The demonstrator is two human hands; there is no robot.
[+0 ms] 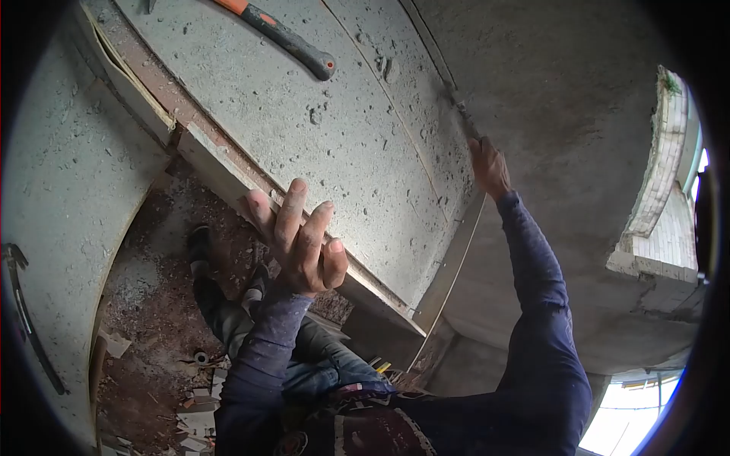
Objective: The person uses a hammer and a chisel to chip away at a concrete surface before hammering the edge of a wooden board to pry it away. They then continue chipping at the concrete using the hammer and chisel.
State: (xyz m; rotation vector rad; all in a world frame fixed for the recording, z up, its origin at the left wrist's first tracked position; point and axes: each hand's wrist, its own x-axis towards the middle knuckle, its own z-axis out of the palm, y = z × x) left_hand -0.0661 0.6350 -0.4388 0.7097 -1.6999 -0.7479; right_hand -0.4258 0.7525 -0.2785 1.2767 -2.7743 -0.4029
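A broad grey slab (365,144) speckled with crumbs of mortar slopes across the view. My left hand (300,235) rests at its near edge with fingers apart, gripping no tool. Farther right, my right hand (490,167) is closed around a slim grey tool (465,118), whose tip meets the seam between slab and wall. Its exact kind is hard to make out. A hammer (289,39) with an orange and black handle lies on the slab, its head mostly cut off by the top of the view.
Rough grey wall (555,99) rises along the slab's right side, with a broken-edged opening (661,190). Another hammer (30,319) lies on the grey surface at left. Below, the dusty floor holds a roll of tape (201,357) and broken scraps (198,422) near my legs.
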